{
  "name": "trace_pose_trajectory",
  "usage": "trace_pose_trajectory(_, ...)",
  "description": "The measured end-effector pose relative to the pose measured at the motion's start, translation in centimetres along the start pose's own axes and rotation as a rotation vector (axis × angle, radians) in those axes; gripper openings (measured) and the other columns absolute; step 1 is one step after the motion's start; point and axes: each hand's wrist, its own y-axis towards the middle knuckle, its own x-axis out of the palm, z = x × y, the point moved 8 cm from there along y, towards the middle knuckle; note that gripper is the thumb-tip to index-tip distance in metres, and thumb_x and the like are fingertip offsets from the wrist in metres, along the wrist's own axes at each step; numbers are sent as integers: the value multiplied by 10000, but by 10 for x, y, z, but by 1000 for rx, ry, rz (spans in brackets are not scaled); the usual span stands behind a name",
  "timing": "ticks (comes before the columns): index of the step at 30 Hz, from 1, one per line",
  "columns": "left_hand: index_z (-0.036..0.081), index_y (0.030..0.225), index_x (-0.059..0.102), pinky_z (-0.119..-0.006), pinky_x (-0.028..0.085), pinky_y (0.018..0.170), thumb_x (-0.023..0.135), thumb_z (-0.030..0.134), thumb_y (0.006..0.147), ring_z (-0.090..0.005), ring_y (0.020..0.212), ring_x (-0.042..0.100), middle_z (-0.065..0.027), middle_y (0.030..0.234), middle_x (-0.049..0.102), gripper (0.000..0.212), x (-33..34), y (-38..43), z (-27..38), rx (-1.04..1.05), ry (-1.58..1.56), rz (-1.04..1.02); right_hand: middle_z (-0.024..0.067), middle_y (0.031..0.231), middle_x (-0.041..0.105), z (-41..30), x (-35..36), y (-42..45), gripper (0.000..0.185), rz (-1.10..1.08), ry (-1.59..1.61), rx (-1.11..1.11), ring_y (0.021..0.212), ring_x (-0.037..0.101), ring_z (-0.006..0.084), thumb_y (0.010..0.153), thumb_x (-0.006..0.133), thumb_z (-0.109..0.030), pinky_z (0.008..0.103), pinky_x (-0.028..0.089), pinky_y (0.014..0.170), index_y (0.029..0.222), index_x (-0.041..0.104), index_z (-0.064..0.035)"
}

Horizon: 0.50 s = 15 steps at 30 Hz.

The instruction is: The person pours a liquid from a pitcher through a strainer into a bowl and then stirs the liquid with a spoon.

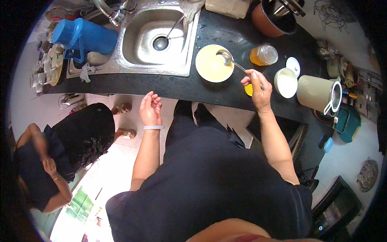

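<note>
My right hand [258, 90] grips the handle of a metal spoon [239, 66]. The spoon's head is over a round, white-rimmed bowl [211, 68] that looks pale yellow inside; whether it touches the contents is unclear. Beyond the hand stands a jar with amber contents [257, 56]. A yellow lid [248, 90] lies partly hidden behind my right fingers. Just right of them sits a small white bowl [285, 84], with a white lid [294, 65] behind it. My left hand [150, 108] holds nothing, its fingers loosely curled by the front edge of the black countertop [172, 86].
Left of the bowl is a steel sink [127, 65] under a faucet [113, 16]. A blue thermos jug [96, 34] lies at its left. A beige canister [313, 92] and a reddish-brown pot [260, 22] occupy the right side. Another person [54, 178] is at my left.
</note>
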Motion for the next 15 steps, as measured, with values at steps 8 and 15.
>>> trace_pose_trajectory(8,16,1024,551,-237,449,608,500,153,894,-128,723,564,-55,834,595,196,1,-1,-1,-27,-20,14,103,716,603,29,-5,2,327,78,285,264,633,566,125,935,431,-251,237,464,598,951,576,42)
trace_pose_trajectory(15,11,1027,547,-242,446,609,498,155,895,-134,722,559,-55,831,590,201,1,-1,1,-14,-30,-1,124,696,598,44,-16,0,379,132,472,390,590,562,147,932,417,-296,261,479,578,970,559,53)
